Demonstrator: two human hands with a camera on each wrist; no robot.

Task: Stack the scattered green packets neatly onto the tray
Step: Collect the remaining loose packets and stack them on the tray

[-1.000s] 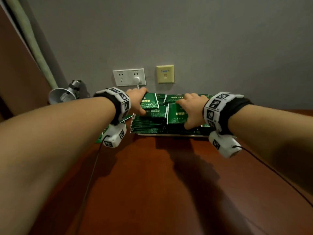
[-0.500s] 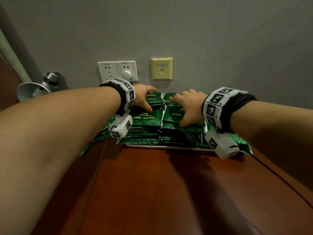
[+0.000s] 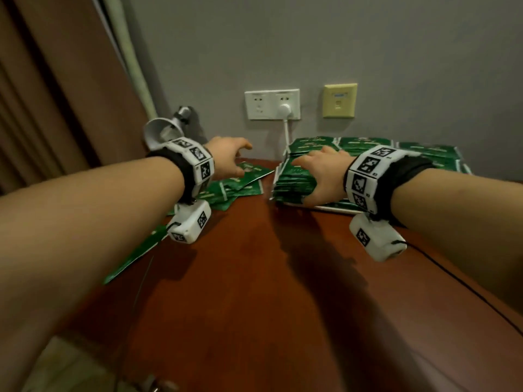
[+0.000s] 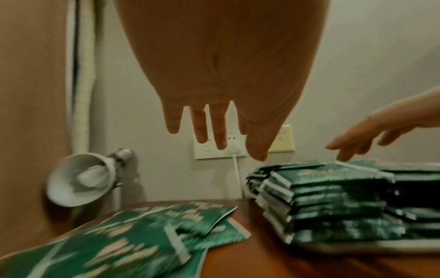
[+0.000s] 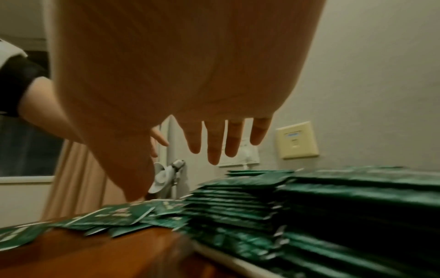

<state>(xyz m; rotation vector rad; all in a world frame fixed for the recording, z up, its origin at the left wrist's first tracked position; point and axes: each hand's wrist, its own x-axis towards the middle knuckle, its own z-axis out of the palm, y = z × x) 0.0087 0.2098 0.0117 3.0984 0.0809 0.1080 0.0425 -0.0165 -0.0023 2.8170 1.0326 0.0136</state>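
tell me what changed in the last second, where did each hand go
The left hand left the stack on the tray and swung left, open above the loose packets. The right hand slid to the stack's left end. Neither holds anything. The stack stayed put.

Red-brown wooden table (image 3: pixel 254 292): white tray (image 3: pixel 334 208) stacked with green packets at centre right; loose green packets (image 3: pixel 240 185) scattered left of it.
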